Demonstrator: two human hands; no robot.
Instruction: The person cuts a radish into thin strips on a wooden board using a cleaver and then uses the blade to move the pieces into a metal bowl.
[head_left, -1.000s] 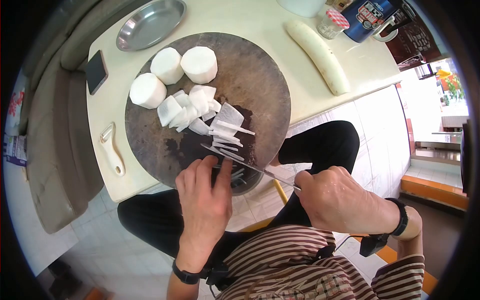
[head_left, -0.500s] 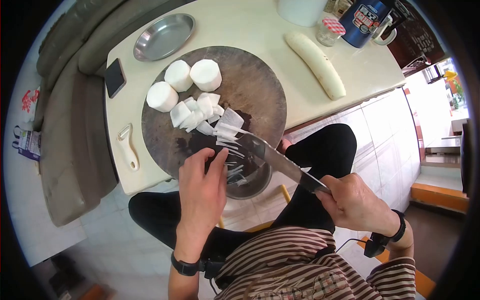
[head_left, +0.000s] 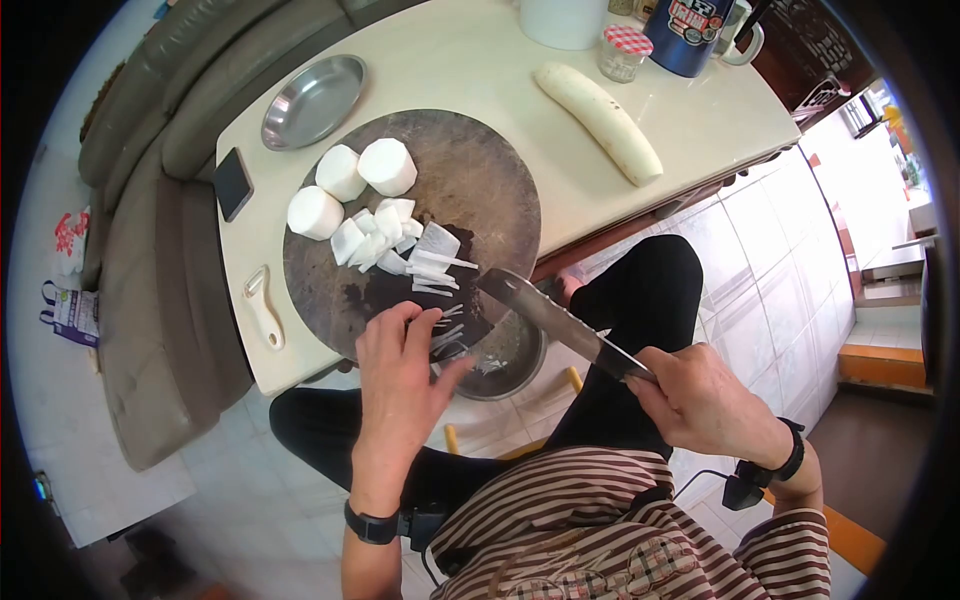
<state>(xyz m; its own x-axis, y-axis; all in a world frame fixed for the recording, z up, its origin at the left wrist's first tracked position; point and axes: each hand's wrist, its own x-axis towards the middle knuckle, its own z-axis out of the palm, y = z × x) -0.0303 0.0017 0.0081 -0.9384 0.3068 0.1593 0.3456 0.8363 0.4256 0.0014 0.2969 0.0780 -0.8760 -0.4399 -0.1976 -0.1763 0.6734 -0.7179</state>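
My right hand (head_left: pixel 705 400) grips the dark handle of a kitchen knife (head_left: pixel 560 322), whose blade points up and left to the board's near right side. My left hand (head_left: pixel 400 370) is at the near edge of the round wooden chopping board (head_left: pixel 475 170), fingers bent forward, thumb apart, nothing held. Thin radish strips (head_left: pixel 435 280) lie in front of it beside a square radish slice (head_left: pixel 437 243). Some strips are at the board's edge above a metal bowl (head_left: pixel 522 365), which has a few in it. Radish slices (head_left: pixel 370 235) and three thick radish chunks (head_left: pixel 388 167) sit further left.
A whole white radish (head_left: pixel 605 125) lies right of the board. Behind are a metal dish (head_left: pixel 315 100), a jar with a checked lid (head_left: pixel 625 55) and a blue container (head_left: pixel 690 35). At the left are a phone (head_left: pixel 234 184) and a peeler (head_left: pixel 264 308).
My left thumb has spread away from the fingers, and more strips show in the bowl. The knife tip has come clear of the strips. The view has shifted slightly.
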